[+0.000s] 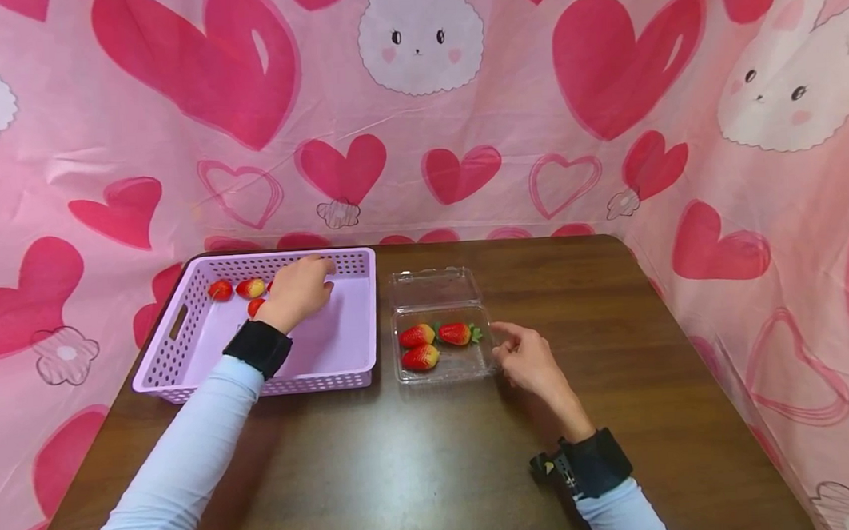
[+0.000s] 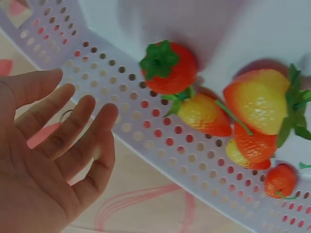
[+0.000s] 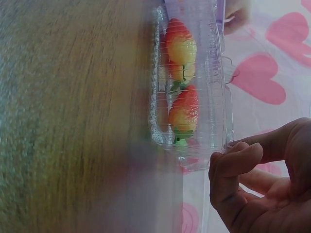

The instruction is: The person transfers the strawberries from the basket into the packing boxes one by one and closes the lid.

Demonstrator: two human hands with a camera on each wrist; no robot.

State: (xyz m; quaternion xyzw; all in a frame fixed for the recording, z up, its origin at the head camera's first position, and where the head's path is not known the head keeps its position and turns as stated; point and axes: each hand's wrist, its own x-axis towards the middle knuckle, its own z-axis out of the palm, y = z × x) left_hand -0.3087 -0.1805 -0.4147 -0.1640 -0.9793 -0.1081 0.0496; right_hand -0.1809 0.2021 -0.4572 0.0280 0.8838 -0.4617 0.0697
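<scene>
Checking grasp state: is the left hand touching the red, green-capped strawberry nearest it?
Apart. The left wrist view shows it: the left hand is short of the red strawberry, with the basket's perforated wall visible between them.

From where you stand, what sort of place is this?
Probably a makeshift indoor filming booth: heart-and-bunny fabric hangs behind and beside a wood-grain table, and two black wristbands hint at recording.
</scene>
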